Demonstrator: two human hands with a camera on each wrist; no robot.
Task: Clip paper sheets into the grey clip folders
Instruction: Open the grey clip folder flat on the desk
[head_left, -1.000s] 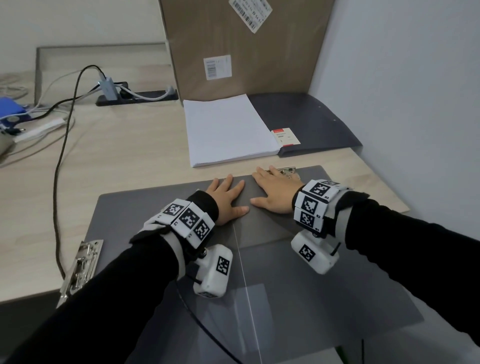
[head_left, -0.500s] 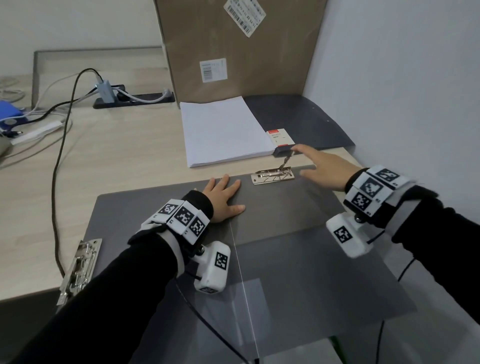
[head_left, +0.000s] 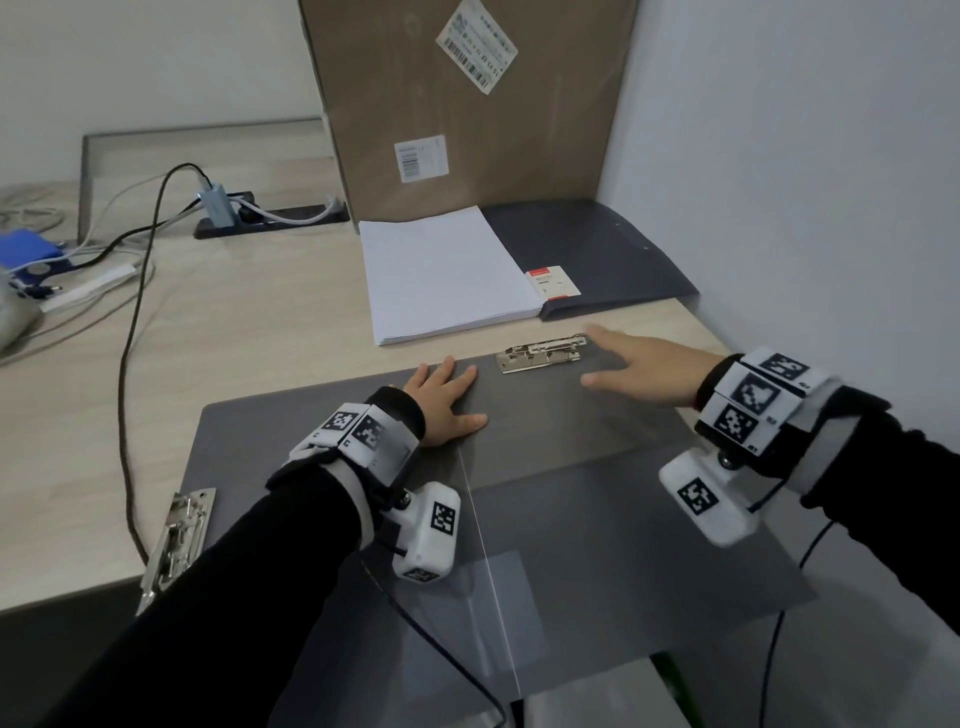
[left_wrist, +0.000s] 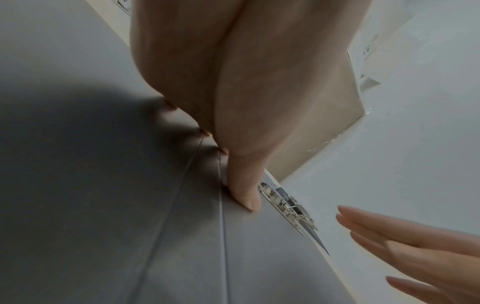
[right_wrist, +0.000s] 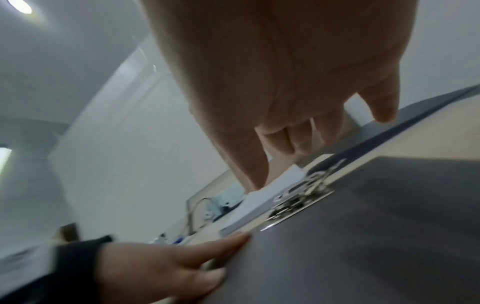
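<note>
head view: left hand (head_left: 448, 402) presses flat, fingers spread, on the smooth grey clip folder (head_left: 561, 441) lying on the desk; right hand (head_left: 641, 371) hovers, fingers straight, loosely apart, beside its shiny metal clip (head_left: 540, 352).

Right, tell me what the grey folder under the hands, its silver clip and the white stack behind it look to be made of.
Flat grey folder: probably matte plastic sheet; thin, smooth, with a soft sheen.
Silver lever clip: metal, likely plated steel; bright glints on its wire and plate.
White rectangular stack: paper; its near edge shows fine layered sheets, with a dull surface.
</note>
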